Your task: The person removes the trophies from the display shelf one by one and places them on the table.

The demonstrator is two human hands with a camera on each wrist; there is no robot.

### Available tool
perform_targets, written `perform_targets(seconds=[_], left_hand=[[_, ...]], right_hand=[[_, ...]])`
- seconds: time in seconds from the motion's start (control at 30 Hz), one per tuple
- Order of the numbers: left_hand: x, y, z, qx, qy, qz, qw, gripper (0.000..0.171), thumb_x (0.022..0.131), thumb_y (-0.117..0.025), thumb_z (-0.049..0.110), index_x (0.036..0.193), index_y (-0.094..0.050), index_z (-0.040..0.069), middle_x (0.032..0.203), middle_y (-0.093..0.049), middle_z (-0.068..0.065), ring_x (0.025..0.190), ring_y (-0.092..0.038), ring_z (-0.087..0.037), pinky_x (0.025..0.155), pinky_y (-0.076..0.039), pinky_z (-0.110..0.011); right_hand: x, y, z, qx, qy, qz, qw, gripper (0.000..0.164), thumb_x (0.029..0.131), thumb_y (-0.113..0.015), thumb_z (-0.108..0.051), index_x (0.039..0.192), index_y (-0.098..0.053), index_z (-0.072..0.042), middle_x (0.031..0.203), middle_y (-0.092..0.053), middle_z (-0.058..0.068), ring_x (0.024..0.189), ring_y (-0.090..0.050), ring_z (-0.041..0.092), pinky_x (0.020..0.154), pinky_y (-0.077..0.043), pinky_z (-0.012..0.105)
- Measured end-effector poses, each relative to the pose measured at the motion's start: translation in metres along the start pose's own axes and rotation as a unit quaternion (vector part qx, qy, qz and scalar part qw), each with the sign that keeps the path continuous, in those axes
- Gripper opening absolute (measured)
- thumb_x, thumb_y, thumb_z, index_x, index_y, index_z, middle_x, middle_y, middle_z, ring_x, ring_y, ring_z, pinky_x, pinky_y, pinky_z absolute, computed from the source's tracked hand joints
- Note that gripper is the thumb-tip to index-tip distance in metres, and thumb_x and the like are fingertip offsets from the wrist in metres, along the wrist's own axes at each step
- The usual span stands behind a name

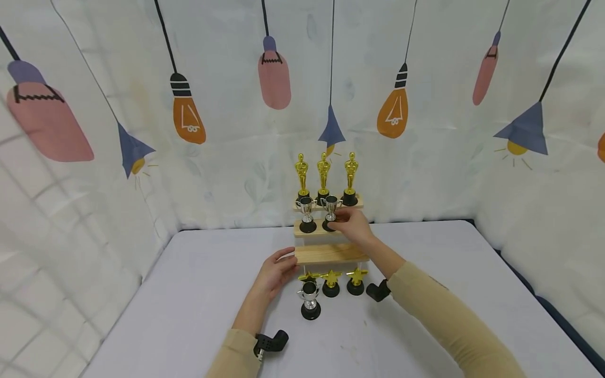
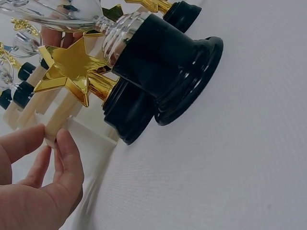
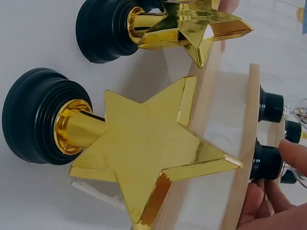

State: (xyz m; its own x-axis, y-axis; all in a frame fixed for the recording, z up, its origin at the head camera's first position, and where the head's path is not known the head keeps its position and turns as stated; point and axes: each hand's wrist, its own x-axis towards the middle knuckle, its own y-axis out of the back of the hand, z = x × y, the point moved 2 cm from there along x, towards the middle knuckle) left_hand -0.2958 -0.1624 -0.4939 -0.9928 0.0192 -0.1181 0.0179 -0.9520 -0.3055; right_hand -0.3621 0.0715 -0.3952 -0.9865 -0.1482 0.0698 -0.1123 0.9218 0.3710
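Note:
A three-step wooden display stand holds trophies. My right hand (image 1: 352, 226) grips a silver trophy cup (image 1: 331, 206) by its black base (image 3: 266, 163), which stands on the middle step (image 1: 302, 234). Beside it on that step is another silver trophy cup (image 1: 306, 209). With thumb and fingertips, my left hand (image 1: 274, 274) pinches the left end of the bare lowest step (image 1: 331, 254); the left wrist view shows this step end (image 2: 60, 117) between the fingers.
Gold figure trophies (image 1: 323, 176) line the top step. Gold star trophies (image 1: 331, 283) stand on the white table (image 1: 203, 294) before the stand, with one silver cup (image 1: 310, 302) in front of them. A white printed curtain (image 1: 227, 173) hangs behind.

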Motion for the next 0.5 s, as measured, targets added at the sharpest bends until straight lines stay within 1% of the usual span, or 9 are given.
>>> perform_targets(seconds=[0.27, 0.5], left_hand=[[-0.0012, 0.0004, 0.0010, 0.002, 0.000, 0.001, 1.0000, 0.046, 0.099, -0.061, -0.005, 0.143, -0.048, -0.010, 0.114, -0.064, -0.016, 0.092, -0.067, -0.015, 0.086, -0.058, -0.028], [-0.0004, -0.0004, 0.0016, -0.001, 0.000, -0.001, 1.0000, 0.045, 0.099, -0.061, -0.006, 0.142, -0.048, -0.010, 0.113, -0.065, -0.015, 0.091, -0.067, -0.015, 0.086, -0.058, -0.028]], right_hand=[[-0.0008, -0.0041, -0.0036, -0.040, 0.011, 0.013, 0.999, 0.043, 0.093, -0.078, -0.016, 0.131, -0.064, 0.001, 0.117, -0.067, 0.015, 0.106, -0.062, 0.030, 0.087, -0.056, 0.043], [-0.0026, -0.0024, -0.0022, -0.049, 0.013, 0.014, 0.999, 0.041, 0.094, -0.077, -0.017, 0.129, -0.064, 0.001, 0.117, -0.066, 0.015, 0.107, -0.062, 0.031, 0.087, -0.056, 0.043]])
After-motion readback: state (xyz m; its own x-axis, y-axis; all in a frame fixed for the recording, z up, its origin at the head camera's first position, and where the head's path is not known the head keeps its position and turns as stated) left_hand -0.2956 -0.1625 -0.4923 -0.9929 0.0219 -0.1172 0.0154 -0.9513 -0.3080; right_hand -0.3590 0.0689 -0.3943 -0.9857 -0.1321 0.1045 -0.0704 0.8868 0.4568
